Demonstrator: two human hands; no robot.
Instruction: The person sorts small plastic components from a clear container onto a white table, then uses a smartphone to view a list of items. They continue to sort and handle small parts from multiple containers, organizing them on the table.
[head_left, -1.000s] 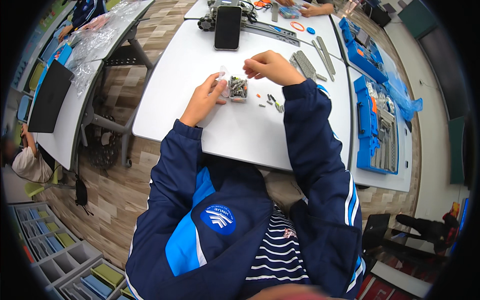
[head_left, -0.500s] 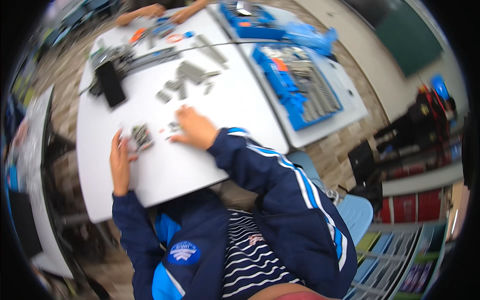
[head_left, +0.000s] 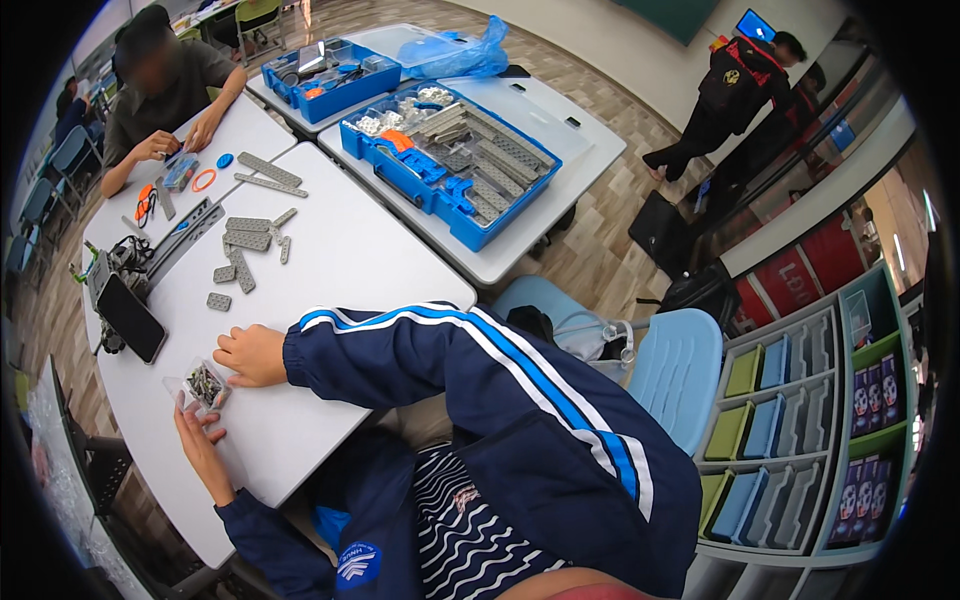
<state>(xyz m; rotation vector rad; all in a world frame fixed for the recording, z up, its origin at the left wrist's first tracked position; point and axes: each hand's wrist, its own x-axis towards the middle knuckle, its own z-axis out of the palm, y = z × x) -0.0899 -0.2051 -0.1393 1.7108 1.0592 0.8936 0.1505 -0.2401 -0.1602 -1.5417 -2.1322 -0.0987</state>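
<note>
A small clear plastic box (head_left: 207, 386) full of tiny dark and light parts lies on the white table close to its near left side. My left hand (head_left: 203, 452) is beside the box, its fingers stretched out along the near left side and the thumb towards it; whether it touches is hard to tell. On the other side, my right hand (head_left: 255, 355) is lowered to the tabletop against the box. Its fingers are bent in, and what they pinch, if anything, is hidden. Beyond the hands a black smartphone (head_left: 132, 318) leans on a dark wired assembly (head_left: 127, 262).
Grey perforated building plates (head_left: 247, 238) lie farther up the table (head_left: 345, 240). Blue bins of parts (head_left: 480, 235) stand on the adjoining table at right. A co-worker (head_left: 165, 90) handles pieces at the far end. A light blue chair (head_left: 676, 375) is at my right.
The view has swung right, shifting the table left in the picture. My right hand has moved from the loose small pieces to the clear box; my left hand stays beside it.
</note>
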